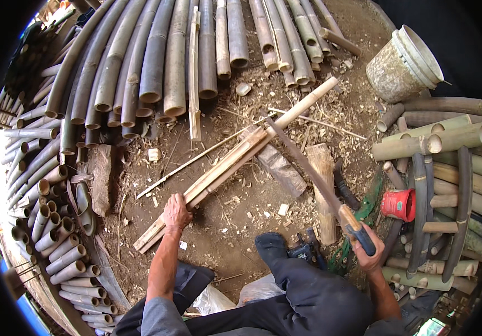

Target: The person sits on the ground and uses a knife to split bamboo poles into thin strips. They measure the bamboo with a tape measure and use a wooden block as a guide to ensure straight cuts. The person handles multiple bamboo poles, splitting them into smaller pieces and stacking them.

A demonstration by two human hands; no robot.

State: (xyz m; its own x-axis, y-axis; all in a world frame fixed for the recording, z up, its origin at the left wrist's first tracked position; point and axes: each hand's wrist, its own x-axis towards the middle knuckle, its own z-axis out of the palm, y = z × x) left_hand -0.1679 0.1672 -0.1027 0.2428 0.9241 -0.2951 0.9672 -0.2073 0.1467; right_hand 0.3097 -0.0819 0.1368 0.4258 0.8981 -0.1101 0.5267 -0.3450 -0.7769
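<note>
My left hand (pixel 177 211) is closed round a split bamboo pole (pixel 227 163) that slants from near my left hand up to the far right. The pole's far part is a whole round tube, while its near part is split lengthwise. A wooden block (pixel 281 168) lies beneath its middle. My right hand (pixel 367 249) grips the dark blue handle of a hand saw (pixel 311 168). The saw's long blade reaches away to the left, its tip end at the pole near where the split part meets the tube. Whether the teeth touch the bamboo, I cannot tell.
Rows of bamboo poles (pixel 165 61) fill the far side, and shorter cut tubes (pixel 67 263) are stacked at left. A dirty white bucket (pixel 400 67), a red pail (pixel 397 205) and more bamboo (pixel 448 143) stand at right. A short log (pixel 322 193) lies near the saw. Chips litter the ground.
</note>
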